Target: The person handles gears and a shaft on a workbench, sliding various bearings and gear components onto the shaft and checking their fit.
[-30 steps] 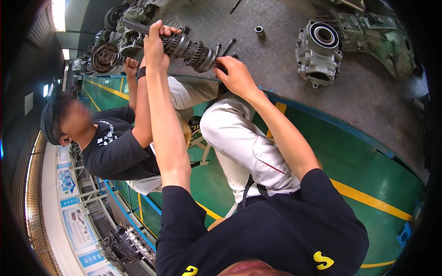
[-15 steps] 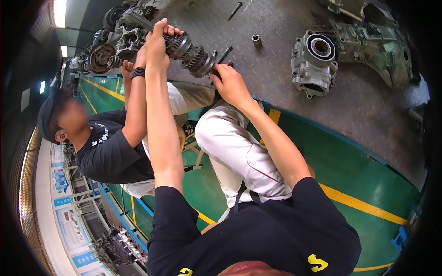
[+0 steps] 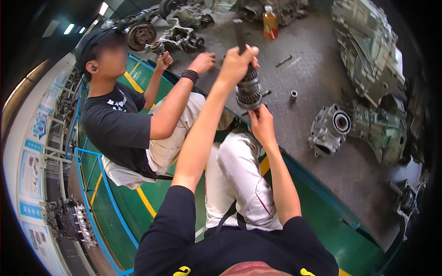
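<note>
My left hand (image 3: 235,66) is closed round a gear shaft (image 3: 249,92), its fingers wrapped over the upper part below the bare splined end. The shaft stands tilted above the near edge of the metal worktable, its stack of gears hanging below my fist. At the lower end, my right hand (image 3: 263,123) pinches the shaft's tip, with the thumb pointing up; part of the grip is hidden. Just right of the gears lies a dark bolt (image 3: 266,93), partly covered by them. A small metal sleeve (image 3: 293,94) stands on the table farther right.
A co-worker (image 3: 120,106) sits at my left, one hand (image 3: 202,62) near my left wrist. Right of me lie a bearing housing (image 3: 324,138) and a large gearbox case (image 3: 368,50). A loose bolt (image 3: 283,60), a drink bottle (image 3: 270,24) and more castings (image 3: 184,34) stand farther back.
My view has shifted, so the table shows more fully. The gear shaft has swung more upright in my left hand. My right hand has turned thumb-up and grips its lower end.
</note>
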Demonstrator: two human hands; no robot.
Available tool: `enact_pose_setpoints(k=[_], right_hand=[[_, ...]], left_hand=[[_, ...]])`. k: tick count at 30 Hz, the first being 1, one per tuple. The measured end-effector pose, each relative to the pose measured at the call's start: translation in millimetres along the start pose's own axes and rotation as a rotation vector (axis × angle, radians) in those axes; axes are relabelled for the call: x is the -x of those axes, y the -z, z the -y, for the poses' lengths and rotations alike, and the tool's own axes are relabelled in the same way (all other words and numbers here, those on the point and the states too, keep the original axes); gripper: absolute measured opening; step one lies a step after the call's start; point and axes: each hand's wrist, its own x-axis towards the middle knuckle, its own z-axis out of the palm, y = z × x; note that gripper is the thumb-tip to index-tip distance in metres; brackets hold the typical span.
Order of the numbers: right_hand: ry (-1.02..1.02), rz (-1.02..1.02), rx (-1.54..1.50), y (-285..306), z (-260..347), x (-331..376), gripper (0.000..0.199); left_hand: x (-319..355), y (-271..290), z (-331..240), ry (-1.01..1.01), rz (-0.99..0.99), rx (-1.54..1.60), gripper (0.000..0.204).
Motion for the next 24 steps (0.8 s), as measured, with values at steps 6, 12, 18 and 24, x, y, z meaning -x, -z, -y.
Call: enact_pose_setpoints(k=[6,12,18,24], right_hand=[[-0.004,0.022,0.034,1,5,0,0.013],[0.034,0.027,0.095,1,11,1,0.011],[0.031,0.054,0.079,3,12,1,0.011],[0.007,0.065,0.143,4,10,2,0.011]], left_hand=[[0,0,2,-0.022,0.016,-0.001,0.029],[0,2,5,0.003,0.012,0.103,0.029],[5,0,9,-0.067,0.054,0.078,0.032],[0,7,10,-0.034,-0.013,0.141,0.034]])
